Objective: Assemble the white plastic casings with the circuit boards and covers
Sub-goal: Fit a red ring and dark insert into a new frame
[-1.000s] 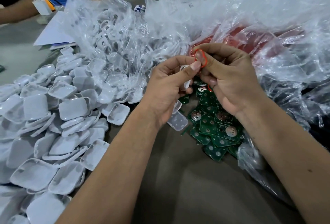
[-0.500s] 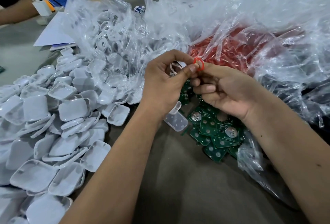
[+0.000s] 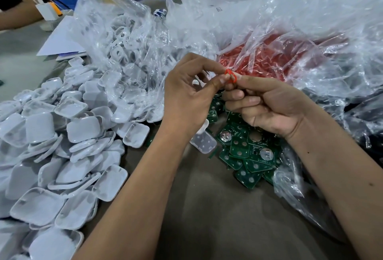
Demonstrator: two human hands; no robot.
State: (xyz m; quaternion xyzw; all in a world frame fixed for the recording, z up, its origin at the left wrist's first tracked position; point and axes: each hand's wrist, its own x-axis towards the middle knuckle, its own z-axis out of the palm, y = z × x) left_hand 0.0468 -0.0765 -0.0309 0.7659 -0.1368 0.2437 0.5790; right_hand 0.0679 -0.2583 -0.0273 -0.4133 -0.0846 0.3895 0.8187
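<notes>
A grey-brown cloth-covered worktable fills the view, crowded with clear plastic bags at the back and a second person's forearm at the far left edge, beside a white charger block and a sheet of paper.

The work looks to be in the middle of a long batch. A large heap of white plastic casings lies loose on the left side of the table, and more white parts sit inside a clear bag behind it. A pile of green circuit boards lies under the hands, with one translucent casing part resting at its near-left edge. I cannot tell whether the heaped casings are finished units or empty shells.

The left hand and the right hand meet above the boards, and both pinch a small red ring between thumb and fingertips. It appears to come from the bag of red rings just behind. A white piece shows faintly inside the left hand's curled fingers; what it is, I cannot tell. The ring seems not yet fitted to anything.

Open room is the bare cloth in front, between the forearms. The casing heap hems the left side, and crumpled bags hem the right and the back, so any sideways sweep risks scattering parts.
</notes>
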